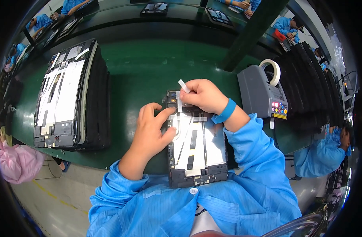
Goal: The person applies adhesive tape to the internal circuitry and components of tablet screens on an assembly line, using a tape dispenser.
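Observation:
An opened tablet (193, 144) with bright silvery battery panels and black circuit parts lies upright in front of my chest, its near end against my jacket. My right hand (206, 96), with a blue band at the wrist, pinches a short white tape strip (183, 85) over the tablet's far end. Below those fingers, another white strip (179, 106) runs lengthwise on the tablet. A paler strip (198, 119) lies across it. My left hand (149, 128) rests at the tablet's left edge, index fingertip by the lengthwise strip, thumb apart from it.
On the left of the green table (137, 63) stands a tall stack of similar tablets (64, 94) in black trays. A grey tape dispenser (263, 93) with a white roll is at the right, before stacked black trays (311, 87). A dark post rises behind; co-workers sit around.

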`<state>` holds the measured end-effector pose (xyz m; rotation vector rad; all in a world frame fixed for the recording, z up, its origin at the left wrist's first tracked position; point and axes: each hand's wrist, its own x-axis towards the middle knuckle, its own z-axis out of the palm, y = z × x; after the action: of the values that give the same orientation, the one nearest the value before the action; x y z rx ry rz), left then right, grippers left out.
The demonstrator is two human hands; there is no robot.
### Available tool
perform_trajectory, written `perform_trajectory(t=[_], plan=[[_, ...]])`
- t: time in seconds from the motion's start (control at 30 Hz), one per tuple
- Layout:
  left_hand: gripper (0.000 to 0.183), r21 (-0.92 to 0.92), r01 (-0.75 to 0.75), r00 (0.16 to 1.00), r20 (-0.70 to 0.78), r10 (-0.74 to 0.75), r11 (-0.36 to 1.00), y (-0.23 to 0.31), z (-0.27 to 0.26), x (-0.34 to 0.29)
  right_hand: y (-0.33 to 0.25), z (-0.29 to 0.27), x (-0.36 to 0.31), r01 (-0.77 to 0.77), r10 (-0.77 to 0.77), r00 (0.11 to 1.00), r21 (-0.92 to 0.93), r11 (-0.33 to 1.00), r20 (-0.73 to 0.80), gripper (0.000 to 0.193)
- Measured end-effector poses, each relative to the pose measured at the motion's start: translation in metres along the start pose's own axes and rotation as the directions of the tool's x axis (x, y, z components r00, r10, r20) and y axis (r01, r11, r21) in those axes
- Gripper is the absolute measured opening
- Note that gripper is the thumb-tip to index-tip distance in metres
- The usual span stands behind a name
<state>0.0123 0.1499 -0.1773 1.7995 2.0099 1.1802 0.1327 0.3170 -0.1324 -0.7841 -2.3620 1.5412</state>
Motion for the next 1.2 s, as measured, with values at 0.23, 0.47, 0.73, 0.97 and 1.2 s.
perform_trajectory(t=[0.23, 0.47, 0.73, 0.97, 1.2], plan=[[0.043, 0.077, -0.016, 1.000, -0.014, 0.017, 0.997, 0.003, 0.000, 0.000, -0.009, 0.014, 0.008, -0.159, 0.092, 0.983, -0.477, 0.865, -0.162, 0.022], [0.044, 0.307, -0.046, 0.998, -0.024, 0.056, 0.951, 0.012, -0.002, 0.000, -0.013, 0.020, 0.008, -0.170, 0.051, 0.976, -0.599, 0.782, -0.211, 0.021], [0.043, 0.429, -0.088, 0.995, -0.004, 0.099, 0.899, 0.022, -0.007, 0.002, -0.005, 0.015, -0.007, 0.110, -0.268, 0.928, -0.495, 0.862, -0.260, 0.013], [0.041, 0.521, -0.147, 0.989, 0.059, 0.137, 0.841, 0.024, -0.009, 0.006, 0.009, 0.020, -0.024, 0.348, -0.389, 0.918, -0.315, 0.883, -0.076, 0.027], [0.040, 0.461, -0.152, 0.984, -0.015, 0.178, 0.874, 0.028, -0.007, 0.005, 0.005, 0.028, -0.047, 0.583, -0.661, 0.721, -0.695, 0.421, 0.205, 0.024]])
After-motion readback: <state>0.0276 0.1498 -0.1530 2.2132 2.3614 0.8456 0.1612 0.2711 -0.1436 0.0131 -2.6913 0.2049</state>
